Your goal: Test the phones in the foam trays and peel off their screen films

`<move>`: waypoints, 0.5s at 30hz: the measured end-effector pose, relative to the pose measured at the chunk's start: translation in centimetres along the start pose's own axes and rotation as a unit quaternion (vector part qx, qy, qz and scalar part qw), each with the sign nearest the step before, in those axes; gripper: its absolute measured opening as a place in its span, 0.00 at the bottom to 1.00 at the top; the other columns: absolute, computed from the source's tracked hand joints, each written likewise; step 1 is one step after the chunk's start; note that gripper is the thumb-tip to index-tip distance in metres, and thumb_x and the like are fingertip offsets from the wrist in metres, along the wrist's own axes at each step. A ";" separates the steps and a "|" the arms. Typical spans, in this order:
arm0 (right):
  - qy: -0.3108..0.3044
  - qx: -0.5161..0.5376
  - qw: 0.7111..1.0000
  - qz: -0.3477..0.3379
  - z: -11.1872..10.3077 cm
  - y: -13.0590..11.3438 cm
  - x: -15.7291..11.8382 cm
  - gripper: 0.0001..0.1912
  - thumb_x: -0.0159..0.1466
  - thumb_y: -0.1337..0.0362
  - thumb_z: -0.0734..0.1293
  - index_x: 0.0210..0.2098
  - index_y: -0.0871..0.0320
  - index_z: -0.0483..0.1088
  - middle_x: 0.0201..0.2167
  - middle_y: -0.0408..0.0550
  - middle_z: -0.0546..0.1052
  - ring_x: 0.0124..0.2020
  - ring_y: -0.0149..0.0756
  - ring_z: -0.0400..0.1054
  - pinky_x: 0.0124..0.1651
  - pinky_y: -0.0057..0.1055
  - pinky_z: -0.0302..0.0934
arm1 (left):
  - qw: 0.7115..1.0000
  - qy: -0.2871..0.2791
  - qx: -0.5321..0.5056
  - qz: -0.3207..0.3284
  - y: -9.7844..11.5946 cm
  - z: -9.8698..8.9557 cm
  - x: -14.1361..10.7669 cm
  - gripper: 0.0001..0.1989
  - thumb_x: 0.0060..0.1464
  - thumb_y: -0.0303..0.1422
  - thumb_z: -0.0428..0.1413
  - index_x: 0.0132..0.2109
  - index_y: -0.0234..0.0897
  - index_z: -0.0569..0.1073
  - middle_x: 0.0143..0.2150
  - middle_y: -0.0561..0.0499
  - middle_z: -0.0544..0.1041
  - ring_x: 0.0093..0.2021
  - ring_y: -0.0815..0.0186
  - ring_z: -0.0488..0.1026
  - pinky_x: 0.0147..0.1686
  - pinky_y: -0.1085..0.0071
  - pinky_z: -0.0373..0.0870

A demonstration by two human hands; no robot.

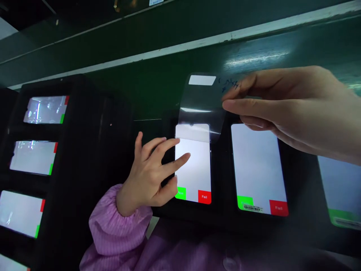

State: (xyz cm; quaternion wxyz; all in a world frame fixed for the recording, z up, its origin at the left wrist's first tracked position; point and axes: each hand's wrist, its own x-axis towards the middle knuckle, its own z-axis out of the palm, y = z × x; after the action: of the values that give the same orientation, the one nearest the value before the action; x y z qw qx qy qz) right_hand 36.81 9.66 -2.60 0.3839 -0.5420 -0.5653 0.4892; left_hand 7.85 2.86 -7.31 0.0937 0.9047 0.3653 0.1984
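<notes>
My right hand pinches the right edge of a clear film sheet between thumb and forefinger. The sheet bears a white label at its top and dark handwriting by my fingertips. Its lower end overlaps the top of a lit phone with a white screen, a green box at lower left and a red "Fail" box at lower right. My left hand has its fingers spread at this phone's left side, some fingertips over the screen. Whether they touch the glass I cannot tell. Nothing is held in it.
Another lit phone lies to the right, with a barcode strip near its bottom. A further phone is partly cut off at the right edge. On the left, a black tray holds several lit phones. Behind runs a pale strip across the green surface.
</notes>
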 end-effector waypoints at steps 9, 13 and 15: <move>-0.010 -0.032 0.999 0.005 -0.6 0.5 -0.4 0.10 0.65 0.57 0.76 0.37 0.58 0.80 0.23 0.41 0.69 0.19 0.24 0.59 0.16 0.21 0.51 | 0.988 0.079 -0.122 -0.040 0.3 -1.4 -4.3 0.18 0.64 0.31 0.49 0.48 0.48 0.84 0.54 0.48 0.76 0.62 0.52 0.68 0.75 0.36 0.49; -0.018 -0.041 0.999 -0.004 -0.3 0.5 -0.2 0.11 0.66 0.56 0.76 0.37 0.58 0.80 0.22 0.39 0.67 0.19 0.23 0.60 0.16 0.19 0.52 | 0.995 0.042 -0.062 -0.059 -0.2 -0.9 -2.9 0.21 0.67 0.34 0.48 0.59 0.46 0.80 0.58 0.45 0.72 0.63 0.51 0.66 0.75 0.36 0.45; -0.022 -0.039 0.999 -0.013 -0.2 0.6 -0.1 0.11 0.65 0.55 0.76 0.37 0.57 0.80 0.22 0.39 0.67 0.20 0.23 0.60 0.17 0.18 0.54 | 0.999 0.002 -0.026 -0.047 0.0 -0.2 -1.5 0.24 0.67 0.35 0.49 0.65 0.45 0.76 0.62 0.44 0.69 0.64 0.50 0.64 0.75 0.35 0.38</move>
State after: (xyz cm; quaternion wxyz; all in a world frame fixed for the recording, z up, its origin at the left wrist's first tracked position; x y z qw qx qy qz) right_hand 37.11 9.53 -3.09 0.3564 -0.5382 -0.5994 0.4733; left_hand 6.81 1.84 -7.59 0.1257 0.8834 0.4023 0.2046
